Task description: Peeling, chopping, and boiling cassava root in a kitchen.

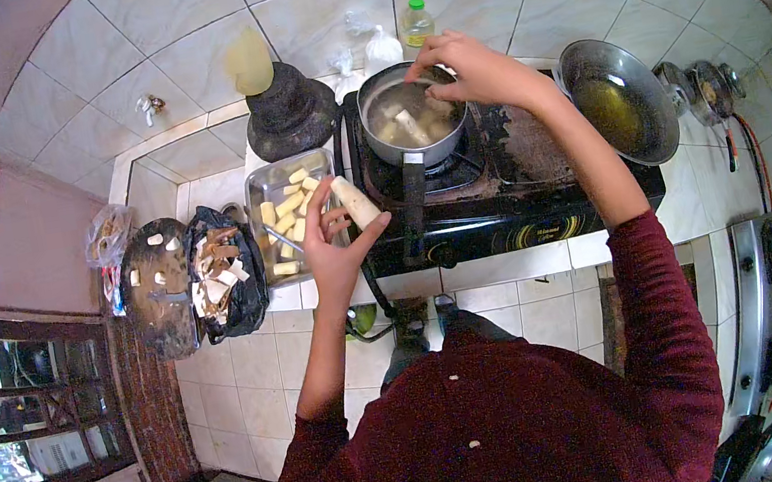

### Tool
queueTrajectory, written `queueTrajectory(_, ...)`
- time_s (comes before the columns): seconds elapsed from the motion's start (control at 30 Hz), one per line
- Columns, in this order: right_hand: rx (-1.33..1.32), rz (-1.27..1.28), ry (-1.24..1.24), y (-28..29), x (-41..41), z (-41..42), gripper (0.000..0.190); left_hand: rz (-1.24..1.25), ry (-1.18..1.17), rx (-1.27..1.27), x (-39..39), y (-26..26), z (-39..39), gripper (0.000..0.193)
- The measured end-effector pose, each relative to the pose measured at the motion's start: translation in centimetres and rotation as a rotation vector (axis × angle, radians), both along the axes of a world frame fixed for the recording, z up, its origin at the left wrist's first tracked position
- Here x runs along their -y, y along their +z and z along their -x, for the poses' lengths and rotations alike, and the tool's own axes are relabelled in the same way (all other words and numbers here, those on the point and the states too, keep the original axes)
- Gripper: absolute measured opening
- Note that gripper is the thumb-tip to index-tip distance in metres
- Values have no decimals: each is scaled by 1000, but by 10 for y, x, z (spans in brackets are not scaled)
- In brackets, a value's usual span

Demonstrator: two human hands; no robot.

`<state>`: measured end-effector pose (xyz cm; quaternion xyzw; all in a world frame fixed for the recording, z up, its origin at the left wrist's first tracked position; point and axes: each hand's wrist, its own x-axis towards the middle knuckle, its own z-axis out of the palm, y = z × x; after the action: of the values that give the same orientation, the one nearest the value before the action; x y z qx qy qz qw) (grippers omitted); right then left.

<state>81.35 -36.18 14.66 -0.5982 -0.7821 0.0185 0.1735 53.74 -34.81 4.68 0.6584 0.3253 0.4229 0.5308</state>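
My left hand (pixel 342 248) grips a thick, pale piece of peeled root (pixel 355 202), probably cassava, between thumb and fingers. It is above the right side of a clear plastic container (pixel 269 275), where several yellowish cut root pieces (pixel 286 223) lie with a metal utensil (pixel 283 237). Over the right rim of a saucepan (pixel 382 147), my right hand (pixel 473 72) is held with thumb and fingers apart, and nothing shows clearly between them. Pale root chunks (pixel 412 127) lie in cloudy liquid in the pan, which stands on the left burner with its black handle (pixel 413 199) towards me.
A black gas stove (pixel 489 224) bears the pan. At right is a wok (pixel 618 106) with yellowish oil. Left are a dark round board (pixel 159 315) with a knife and a black bag (pixel 256 307) of peelings. Behind stand a stone mortar (pixel 290 112) and an oil bottle (pixel 417 24).
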Motion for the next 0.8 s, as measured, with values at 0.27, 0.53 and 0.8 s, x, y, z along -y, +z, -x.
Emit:
queueTrajectory(0.27,-511,152,-103,-8,47,63,23,-176,-187,-69,14,9,-20,84)
queueTrajectory(0.53,-921,365,-107,-49,39,66,40,-296,-247,-158,19,14,-29,89)
queueTrajectory(0.8,-759,61,-236,-41,4,15,37,-329,-115,-45,6,-4,-21,63)
